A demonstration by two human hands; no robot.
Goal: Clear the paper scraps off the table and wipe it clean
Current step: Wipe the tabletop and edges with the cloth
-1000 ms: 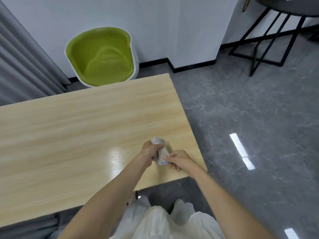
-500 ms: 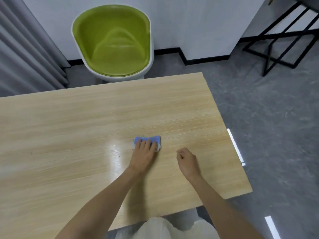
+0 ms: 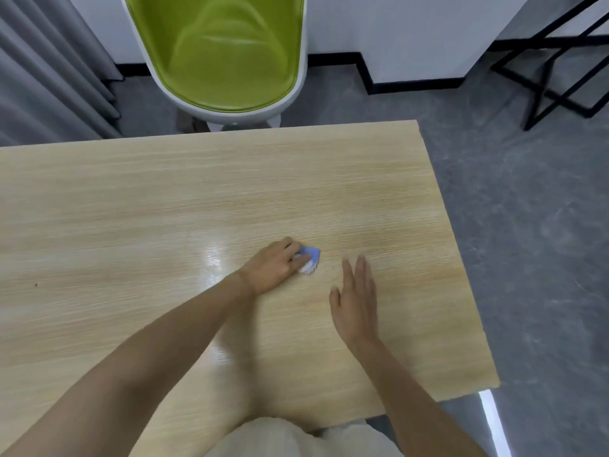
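Left hand (image 3: pixel 275 267) pressing half-hidden blue cloth (image 3: pixel 309 258) on table (image 3: pixel 131 206), right hand (image 3: pixel 356 300) flat, released

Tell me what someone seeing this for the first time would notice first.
The bright green chair at the table's far edge grabs the eye first. Next, the left hand pressing a small blue cloth onto the pale wooden table near its middle, with the right hand open and flat just beside it.
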